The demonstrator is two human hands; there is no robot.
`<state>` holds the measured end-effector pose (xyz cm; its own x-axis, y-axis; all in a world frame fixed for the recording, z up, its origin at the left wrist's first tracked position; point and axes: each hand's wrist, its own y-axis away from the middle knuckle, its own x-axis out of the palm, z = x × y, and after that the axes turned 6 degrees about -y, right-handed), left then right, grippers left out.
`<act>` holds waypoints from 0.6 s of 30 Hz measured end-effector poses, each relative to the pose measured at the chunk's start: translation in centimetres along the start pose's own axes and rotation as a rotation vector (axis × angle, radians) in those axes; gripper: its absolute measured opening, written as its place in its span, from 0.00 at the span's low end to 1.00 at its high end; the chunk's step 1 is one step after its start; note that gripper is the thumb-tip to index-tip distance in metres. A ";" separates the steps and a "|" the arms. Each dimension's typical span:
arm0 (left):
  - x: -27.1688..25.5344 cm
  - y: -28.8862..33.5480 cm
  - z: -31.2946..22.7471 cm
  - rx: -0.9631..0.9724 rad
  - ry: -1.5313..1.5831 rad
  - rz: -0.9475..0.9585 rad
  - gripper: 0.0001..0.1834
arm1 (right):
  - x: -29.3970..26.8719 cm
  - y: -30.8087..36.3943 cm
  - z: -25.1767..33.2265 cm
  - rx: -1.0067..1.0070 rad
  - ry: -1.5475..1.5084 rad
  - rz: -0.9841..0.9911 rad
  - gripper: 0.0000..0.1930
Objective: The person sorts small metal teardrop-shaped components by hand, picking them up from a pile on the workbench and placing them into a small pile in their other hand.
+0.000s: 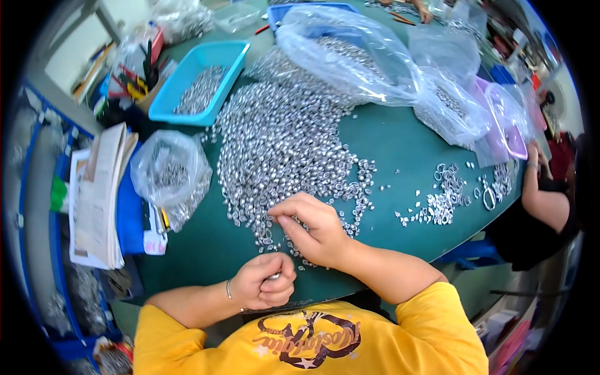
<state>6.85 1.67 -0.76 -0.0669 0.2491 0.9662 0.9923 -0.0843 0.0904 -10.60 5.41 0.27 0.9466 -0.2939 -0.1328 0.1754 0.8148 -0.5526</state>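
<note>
A big heap of small oval silver metal pieces [275, 144] spreads over the green table. My right hand [315, 231] reaches in over the heap's near edge, thumb and forefinger drawn together. Whatever lies between those fingertips is too small to make out. Close to the table's near edge, my left hand [267, 282] is curled closed. A shiny silver metal piece [274, 276] shows between its thumb and bent fingers; anything deeper in the palm is hidden. Several loose pieces lie between and beside the two hands.
A turquoise tray [239, 51] of silver pieces stands beyond the heap at left, with a clear plastic bag [156, 156] nearer. Large bags [387, 69] stand at the back. Smaller heaps [440, 209] lie right, near another person's arm [537, 194]. Papers [100, 194] stack at left.
</note>
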 end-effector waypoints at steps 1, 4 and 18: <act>0.3 -0.2 -0.1 0.050 -0.045 0.068 0.15 | -0.1 0.0 -0.4 0.053 -0.037 -0.054 0.06; 1.4 -0.5 -0.8 0.199 0.052 -0.085 0.13 | -0.1 0.1 -0.7 0.148 -0.068 -0.132 0.06; 7.7 -12.1 -8.5 0.764 0.206 -0.013 0.23 | 0.5 0.0 -2.0 0.448 -0.520 -0.321 0.08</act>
<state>-6.57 -3.54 7.65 -0.0229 0.0551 0.9982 0.7829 0.6219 -0.0164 -10.66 4.22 -1.47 0.8168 -0.3677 0.4447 0.4517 0.8869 -0.0965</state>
